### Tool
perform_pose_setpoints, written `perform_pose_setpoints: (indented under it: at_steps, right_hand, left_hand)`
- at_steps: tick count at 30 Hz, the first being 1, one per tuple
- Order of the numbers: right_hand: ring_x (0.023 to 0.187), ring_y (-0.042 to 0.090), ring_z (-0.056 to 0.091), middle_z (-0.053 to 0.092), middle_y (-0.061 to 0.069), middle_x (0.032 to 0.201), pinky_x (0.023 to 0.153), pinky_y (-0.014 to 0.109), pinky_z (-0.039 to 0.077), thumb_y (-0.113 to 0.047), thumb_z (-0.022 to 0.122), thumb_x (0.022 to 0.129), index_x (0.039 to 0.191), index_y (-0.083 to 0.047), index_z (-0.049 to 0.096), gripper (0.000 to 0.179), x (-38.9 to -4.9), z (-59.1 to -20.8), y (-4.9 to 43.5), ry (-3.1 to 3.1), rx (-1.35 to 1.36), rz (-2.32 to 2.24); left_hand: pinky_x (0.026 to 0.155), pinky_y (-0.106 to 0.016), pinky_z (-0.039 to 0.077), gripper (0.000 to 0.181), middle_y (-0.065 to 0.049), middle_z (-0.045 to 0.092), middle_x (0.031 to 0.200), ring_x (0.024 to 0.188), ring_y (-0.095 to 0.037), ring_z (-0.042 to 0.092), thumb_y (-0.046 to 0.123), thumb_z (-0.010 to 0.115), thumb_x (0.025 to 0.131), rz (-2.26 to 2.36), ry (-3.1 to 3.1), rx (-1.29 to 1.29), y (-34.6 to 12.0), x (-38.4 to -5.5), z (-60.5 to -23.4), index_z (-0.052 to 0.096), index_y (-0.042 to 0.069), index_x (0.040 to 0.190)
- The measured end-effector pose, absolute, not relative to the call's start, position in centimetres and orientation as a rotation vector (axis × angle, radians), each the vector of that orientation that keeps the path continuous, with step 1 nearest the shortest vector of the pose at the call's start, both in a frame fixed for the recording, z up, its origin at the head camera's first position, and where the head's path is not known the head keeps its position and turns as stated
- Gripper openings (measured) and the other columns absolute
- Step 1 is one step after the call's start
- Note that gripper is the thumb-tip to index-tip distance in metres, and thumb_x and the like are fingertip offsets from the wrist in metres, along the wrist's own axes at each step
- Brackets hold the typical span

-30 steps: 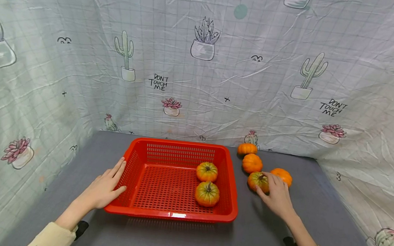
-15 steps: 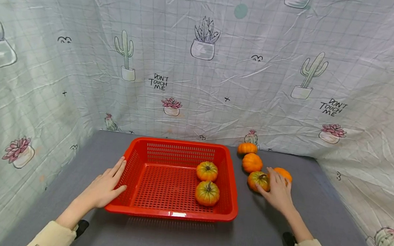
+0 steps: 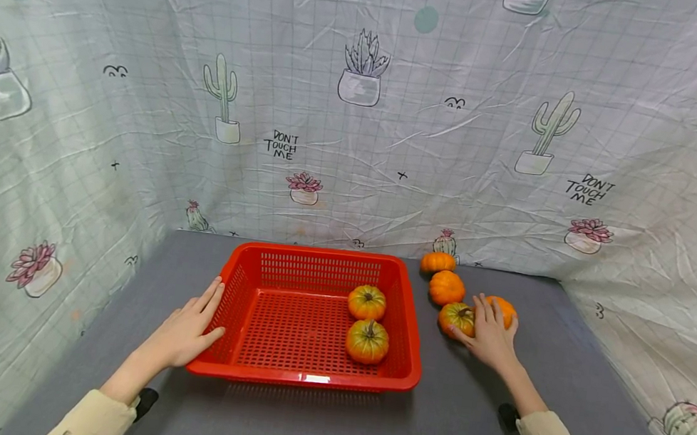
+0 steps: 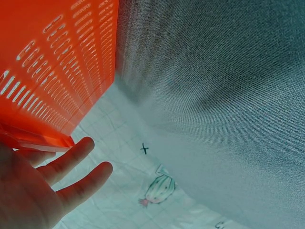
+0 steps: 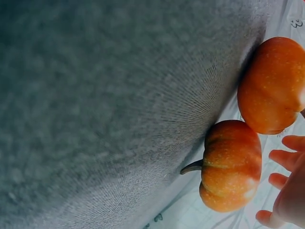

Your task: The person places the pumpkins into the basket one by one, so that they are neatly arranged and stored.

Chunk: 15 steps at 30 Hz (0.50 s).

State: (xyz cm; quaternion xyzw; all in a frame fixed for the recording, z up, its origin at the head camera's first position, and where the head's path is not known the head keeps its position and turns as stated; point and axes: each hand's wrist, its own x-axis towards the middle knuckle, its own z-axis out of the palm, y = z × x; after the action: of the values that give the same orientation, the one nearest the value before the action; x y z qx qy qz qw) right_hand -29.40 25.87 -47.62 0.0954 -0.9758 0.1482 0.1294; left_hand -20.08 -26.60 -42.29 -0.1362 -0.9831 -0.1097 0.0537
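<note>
1. Basket [image 3: 304, 380]: red, rectangular, slotted walls, upright on the surface [image 3: 273, 424]; my left fingers [image 3: 208, 296] lie against its left side.
2. Back pumpkin [image 3: 367, 303]: green and orange, ribbed, inside my basket toward the right wall.
3. Front pumpkin [image 3: 367, 342]: same colouring, stem up, just before the back one.
4. Mottled pumpkin [image 3: 455, 319]: green and orange, stem up, right of the basket, my right thumb in front of it; I can't tell whether they touch.
5. Far pumpkin [image 3: 437, 263]: plain orange, farthest back.
6. Middle pumpkin [image 3: 446, 288]: orange, between far and mottled ones.
7. Right pumpkin [image 3: 506, 309]: orange, partly hidden by my right fingers [image 3: 484, 315].
</note>
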Motion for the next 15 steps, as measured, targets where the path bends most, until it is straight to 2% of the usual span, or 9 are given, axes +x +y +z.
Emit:
perform_pose_setpoints:
  at_steps: [4, 10, 12, 15]
  right_hand:
    - [0.127, 0.047, 0.016, 0.026, 0.028, 0.140, 0.092, 0.070, 0.002, -0.048, 0.059, 0.079, 0.131, 0.007, 0.035, 0.080, -29.64, -47.90, 26.09, -2.845, 0.278, 0.412]
    - [0.127, 0.046, 0.015, 0.026, 0.028, 0.139, 0.091, 0.070, 0.002, -0.069, 0.040, 0.078, 0.124, 0.007, 0.042, 0.089, -29.59, -48.14, 26.27, -2.814, 0.309, 0.420]
    - [0.127, 0.046, 0.015, 0.026, 0.028, 0.139, 0.091, 0.070, 0.003, -0.068, 0.042, 0.078, 0.123, 0.007, 0.043, 0.088, -29.64, -48.16, 26.29, -2.815, 0.309, 0.419]
    - [0.127, 0.047, 0.016, 0.026, 0.029, 0.139, 0.091, 0.071, 0.003, -0.059, 0.052, 0.078, 0.121, 0.006, 0.046, 0.079, -29.75, -48.06, 26.22, -2.836, 0.296, 0.407]
  left_hand:
    - [0.087, -0.059, 0.035, 0.072, -0.018, 0.014, 0.149, 0.121, -0.043, 0.036, 0.029, 0.051, 0.087, -0.338, -2.985, -0.418, -26.54, -20.02, -42.27, 0.016, -0.002, 0.141]
    - [0.087, -0.059, 0.035, 0.072, -0.018, 0.014, 0.149, 0.121, -0.043, 0.035, 0.029, 0.051, 0.087, -0.337, -2.986, -0.415, -26.55, -20.03, -42.31, 0.016, -0.002, 0.142]
    - [0.087, -0.059, 0.035, 0.072, -0.017, 0.013, 0.149, 0.122, -0.043, 0.035, 0.029, 0.051, 0.087, -0.332, -2.986, -0.414, -26.59, -20.06, -42.35, 0.015, -0.001, 0.142]
    - [0.087, -0.059, 0.034, 0.072, -0.017, 0.013, 0.149, 0.122, -0.044, 0.035, 0.029, 0.051, 0.087, -0.328, -2.988, -0.410, -26.63, -20.07, -42.38, 0.015, -0.001, 0.142]
